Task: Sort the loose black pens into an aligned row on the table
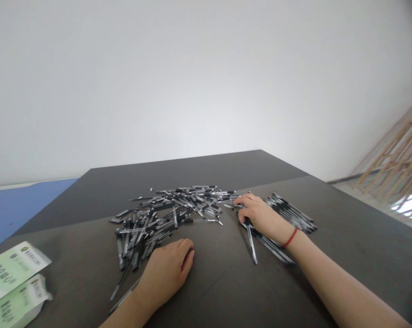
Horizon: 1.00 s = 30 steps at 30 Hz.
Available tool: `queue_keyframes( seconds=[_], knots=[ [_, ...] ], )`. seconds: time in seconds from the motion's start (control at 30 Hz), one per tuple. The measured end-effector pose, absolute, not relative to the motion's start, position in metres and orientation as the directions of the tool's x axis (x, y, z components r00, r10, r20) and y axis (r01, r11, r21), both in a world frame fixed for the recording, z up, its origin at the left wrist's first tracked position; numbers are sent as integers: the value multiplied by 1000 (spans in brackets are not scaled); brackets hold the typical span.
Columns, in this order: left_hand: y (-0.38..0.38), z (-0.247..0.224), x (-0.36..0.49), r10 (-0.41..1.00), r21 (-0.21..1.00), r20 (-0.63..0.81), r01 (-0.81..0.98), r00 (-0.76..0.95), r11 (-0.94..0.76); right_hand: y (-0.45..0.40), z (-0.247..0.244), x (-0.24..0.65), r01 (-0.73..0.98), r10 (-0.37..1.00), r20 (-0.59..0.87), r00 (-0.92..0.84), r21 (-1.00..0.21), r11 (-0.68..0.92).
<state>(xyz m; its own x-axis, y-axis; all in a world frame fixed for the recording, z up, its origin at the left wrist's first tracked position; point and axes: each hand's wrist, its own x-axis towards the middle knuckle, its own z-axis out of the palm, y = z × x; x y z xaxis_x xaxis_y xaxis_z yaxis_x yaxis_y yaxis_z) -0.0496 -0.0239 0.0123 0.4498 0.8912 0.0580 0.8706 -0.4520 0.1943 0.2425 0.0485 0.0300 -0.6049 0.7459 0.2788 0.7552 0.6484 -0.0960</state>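
Many pens with black caps and clear barrels lie in a loose pile (172, 209) across the middle of the dark table. My right hand (257, 213), with a red string on its wrist, has its thumb and finger closed on the dark end of a pen (251, 243) that points toward me. Under and beside that hand are several roughly parallel pens (272, 248). A row of side-by-side pens (291, 212) lies just beyond its wrist. My left hand (170, 269) rests on the table at the pile's near edge, fingers curled together; what they hold, if anything, is hidden.
Two green and white packets (12, 273) overlap at the table's left edge. The dark table (219, 291) reaches back to a white wall. A blue surface (35, 200) is beyond its left side, and a wooden lattice (400, 155) stands at the far right.
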Motion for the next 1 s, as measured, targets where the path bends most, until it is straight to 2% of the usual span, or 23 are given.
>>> queue_keyframes(
  seconds=[0.3,0.53,0.6,0.9,1.0],
  knots=[
    [-25,15,-49,889,187,41,871,456,-455,21,28,209,730,731,208,-650,-93,677],
    [-24,14,-48,887,186,42,868,460,-459,6,23,205,839,801,251,-544,123,531],
    [-24,14,-48,887,186,45,869,459,-459,9,22,207,857,819,254,-515,149,493],
    [-24,16,-47,897,202,62,875,437,-440,26,18,140,815,786,220,-577,94,572],
    [-24,18,-47,904,220,68,878,422,-426,36,16,119,838,817,191,-545,86,539]
  ],
)
